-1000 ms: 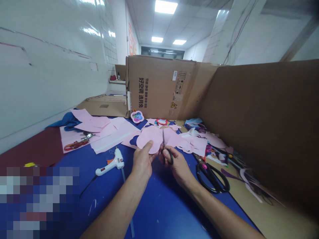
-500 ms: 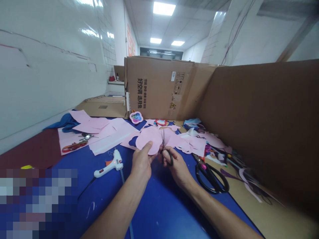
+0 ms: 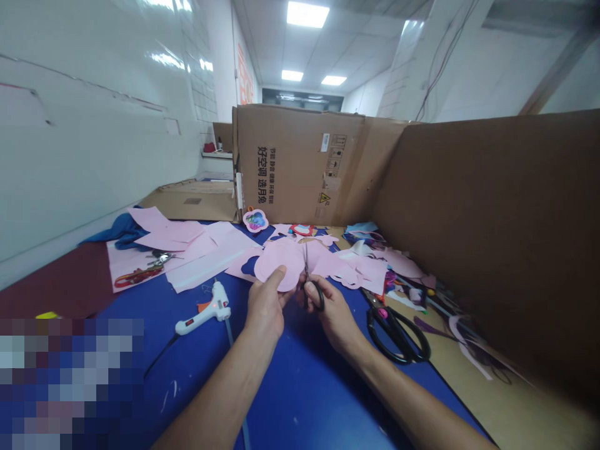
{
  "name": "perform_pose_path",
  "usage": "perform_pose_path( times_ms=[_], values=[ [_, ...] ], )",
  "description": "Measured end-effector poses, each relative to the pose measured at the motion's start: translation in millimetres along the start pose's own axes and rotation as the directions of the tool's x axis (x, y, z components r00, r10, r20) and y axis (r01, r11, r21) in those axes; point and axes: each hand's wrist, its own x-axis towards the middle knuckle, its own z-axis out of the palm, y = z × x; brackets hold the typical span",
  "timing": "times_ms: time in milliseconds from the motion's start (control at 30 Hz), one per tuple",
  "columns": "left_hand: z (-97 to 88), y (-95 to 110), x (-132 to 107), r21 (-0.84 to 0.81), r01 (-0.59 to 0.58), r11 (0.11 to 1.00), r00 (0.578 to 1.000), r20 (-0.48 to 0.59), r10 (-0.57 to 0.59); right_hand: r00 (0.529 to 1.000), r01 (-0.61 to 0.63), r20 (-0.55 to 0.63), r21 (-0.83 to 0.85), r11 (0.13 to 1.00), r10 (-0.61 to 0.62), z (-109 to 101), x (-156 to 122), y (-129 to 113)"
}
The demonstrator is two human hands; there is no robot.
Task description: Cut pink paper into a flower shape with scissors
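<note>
My left hand point(image 3: 268, 304) grips a rounded, scallop-edged piece of pink felt-like sheet point(image 3: 277, 257), thumb on top and fingers underneath. In my right hand point(image 3: 330, 307) is a small pair of scissors with black handles point(image 3: 317, 296), fingers through the loops. Its blades point away from me and lie at the right edge of the pink piece. Whether the blades are cutting into it I cannot tell. Beside my right forearm lies a larger pair of black-handled scissors point(image 3: 398, 334). A white glue gun point(image 3: 202, 314) rests on the table left of my left hand.
Pink sheets and offcuts point(image 3: 210, 256) spread across the back of the blue table point(image 3: 290, 400). A flower-shaped piece point(image 3: 255, 220) stands against the cardboard box point(image 3: 295, 162). Red-handled pliers point(image 3: 139, 275) lie at left. Mixed scraps point(image 3: 407, 290) line the right cardboard wall point(image 3: 492, 237).
Almost nothing differs. Both hands, the pink piece and the small scissors keep nearly the same place; the whole view has shifted very slightly.
</note>
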Motion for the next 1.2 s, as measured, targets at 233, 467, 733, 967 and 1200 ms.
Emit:
perform_pose_path(
  times_ms=[233, 467, 733, 967, 1200],
  values=[
    [0.8, 0.6, -1.6, -0.004, -0.004, 1.000, 1.000, -0.004, 0.004, 1.000, 0.003, -0.003, -0.024, 1.000, -0.003, 0.0, 0.1, -0.4],
    [1.2, 1.2, -0.9, -0.021, 0.002, 1.000, 1.000, 0.001, -0.002, 1.000, -0.011, -0.027, -0.036, 0.999, 0.010, 1.3, -0.2, -2.8],
    [0.6, 1.0, -1.0, -0.016, 0.007, 1.000, 1.000, -0.007, -0.007, 0.999, -0.015, -0.040, -0.016, 1.000, 0.014, 1.9, -0.7, -3.8],
    [-1.0, -0.7, 2.2, 0.002, 0.004, 1.000, 1.000, -0.012, -0.004, 0.999, -0.010, -0.041, -0.017, 1.000, 0.009, 2.6, -0.4, -5.8],
    [-1.0, -1.2, 2.8, -0.001, 0.004, 1.000, 1.000, -0.021, -0.004, 0.999, -0.005, -0.052, -0.039, 0.999, 0.003, 2.4, -0.1, -6.5]
  ],
)
